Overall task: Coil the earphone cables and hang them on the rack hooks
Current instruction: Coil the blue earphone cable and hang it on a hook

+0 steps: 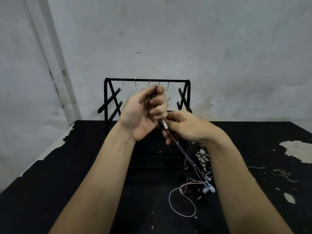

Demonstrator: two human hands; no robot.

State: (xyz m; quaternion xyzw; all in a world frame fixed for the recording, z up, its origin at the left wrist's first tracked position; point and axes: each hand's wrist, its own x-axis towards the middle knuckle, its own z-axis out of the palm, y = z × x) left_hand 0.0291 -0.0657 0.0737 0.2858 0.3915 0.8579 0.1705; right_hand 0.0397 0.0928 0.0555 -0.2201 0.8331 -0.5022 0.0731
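Head view | our left hand point(143, 112) curled round part-wound earphone cable point(184, 154) as a spool, up nr rack hooks point(149, 84) | right hand point(184, 127) pinches plug end to feed turns | earbuds point(209, 189) trail on desk point(67, 174), right, w/ other cables.

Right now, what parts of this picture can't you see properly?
- Head view: the cable inside the left hand is covered by its curled fingers, so the coil cannot be counted.
- The rack middle and base sit behind both hands.
- The right hand hides its own fingertips.
- The tangle of cables is too thin and overlapped to count.
- The hooks are too small to tell their shapes.
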